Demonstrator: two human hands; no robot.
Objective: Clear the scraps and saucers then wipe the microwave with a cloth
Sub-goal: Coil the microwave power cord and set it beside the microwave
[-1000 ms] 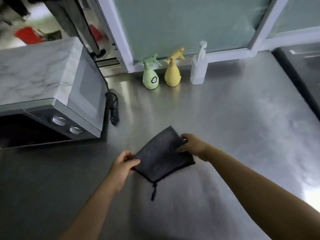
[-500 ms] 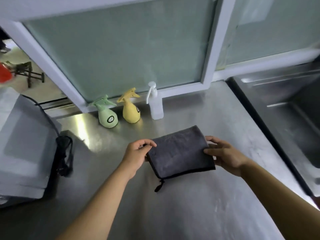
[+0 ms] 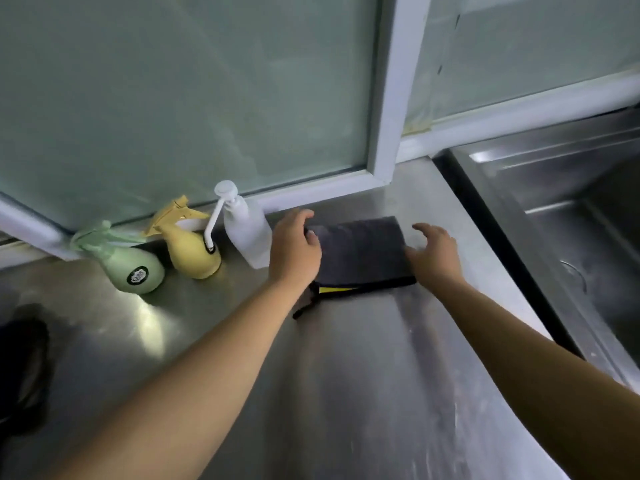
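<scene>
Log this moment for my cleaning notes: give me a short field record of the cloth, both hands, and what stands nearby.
cloth: dark grey cloth, folded, lying flat on the steel counter; a yellow strip shows at its near edge
left hand: left hand at the cloth's left edge, fingers relaxed
right hand: right hand at the cloth's right edge, fingers spread
left of cloth: white pump bottle, yellow spray bottle, green spray bottle
right of cloth: steel sink
microwave: not in view

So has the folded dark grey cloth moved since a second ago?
Yes. The folded dark grey cloth now lies farther back on the steel counter, right beside the white pump bottle, near the window frame.
</scene>
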